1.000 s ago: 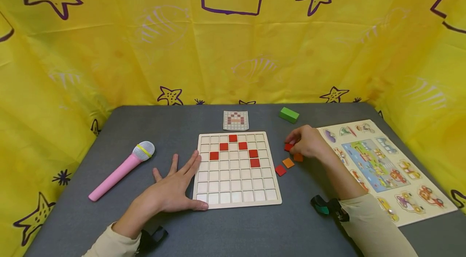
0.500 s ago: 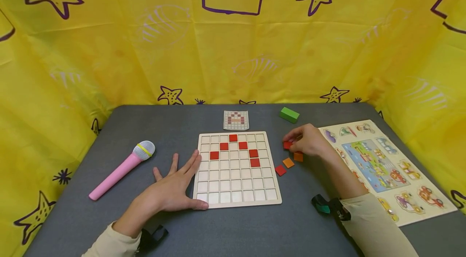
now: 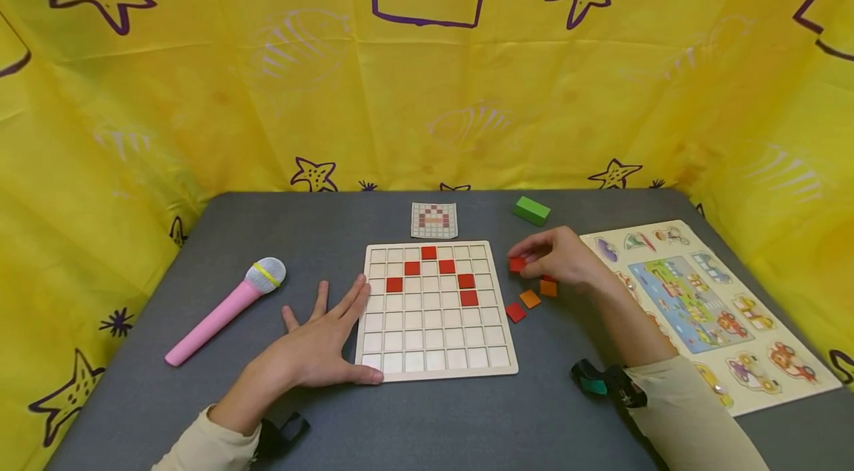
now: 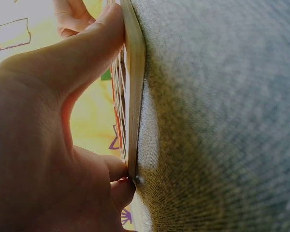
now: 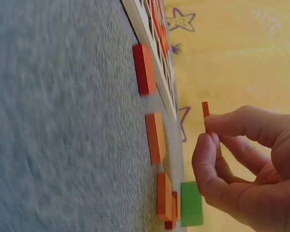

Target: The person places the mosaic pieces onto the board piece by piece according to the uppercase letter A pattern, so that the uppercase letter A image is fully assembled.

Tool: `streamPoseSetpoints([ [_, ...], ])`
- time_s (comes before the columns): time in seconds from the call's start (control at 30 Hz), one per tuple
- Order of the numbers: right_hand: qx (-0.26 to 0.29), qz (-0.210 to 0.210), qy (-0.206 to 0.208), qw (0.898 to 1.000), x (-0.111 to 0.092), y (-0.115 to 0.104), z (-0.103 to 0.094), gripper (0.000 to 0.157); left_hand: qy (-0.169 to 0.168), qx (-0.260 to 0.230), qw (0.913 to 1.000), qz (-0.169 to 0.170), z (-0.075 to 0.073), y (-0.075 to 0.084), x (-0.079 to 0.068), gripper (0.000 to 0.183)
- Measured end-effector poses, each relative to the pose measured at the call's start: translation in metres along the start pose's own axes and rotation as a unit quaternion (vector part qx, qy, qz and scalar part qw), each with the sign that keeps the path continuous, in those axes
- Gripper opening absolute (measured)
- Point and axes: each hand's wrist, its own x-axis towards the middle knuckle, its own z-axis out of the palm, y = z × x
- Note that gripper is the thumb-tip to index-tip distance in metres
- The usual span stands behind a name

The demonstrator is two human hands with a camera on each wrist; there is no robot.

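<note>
My right hand (image 3: 560, 257) pinches a red square tile (image 5: 206, 110) between thumb and fingers, raised off the table just right of the grid board. The wooden grid board (image 3: 434, 374) has several red tiles set in its upper cells. Against its left edge rests my left hand (image 3: 319, 345), fingers spread and straight, thumb on the lower left corner. Below my right hand lie a loose red tile (image 3: 516, 312), an orange tile (image 3: 530, 299) and another orange tile (image 3: 548, 288), with a red one partly hidden behind it.
A small pattern card (image 3: 434, 221) lies behind the board. To its right is a green block (image 3: 531, 211). A pink toy microphone (image 3: 220, 319) lies at the left, and a picture puzzle board (image 3: 767, 389) at the right, partly under my right arm. Yellow cloth (image 3: 427, 107) surrounds the table.
My right hand has lifted the red tile from the loose group and moved it slightly left toward the board. The left hand has stayed in place.
</note>
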Motion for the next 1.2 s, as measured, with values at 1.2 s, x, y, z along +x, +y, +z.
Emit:
streamPoseSetpoints([
  [1.2, 0.091, -0.030, -0.071, 0.993, 0.014, -0.074, 0.090, 0.025, -0.014, -0.009, 0.9999, -0.004, -0.004, 0.001, 0.000, 0.135],
])
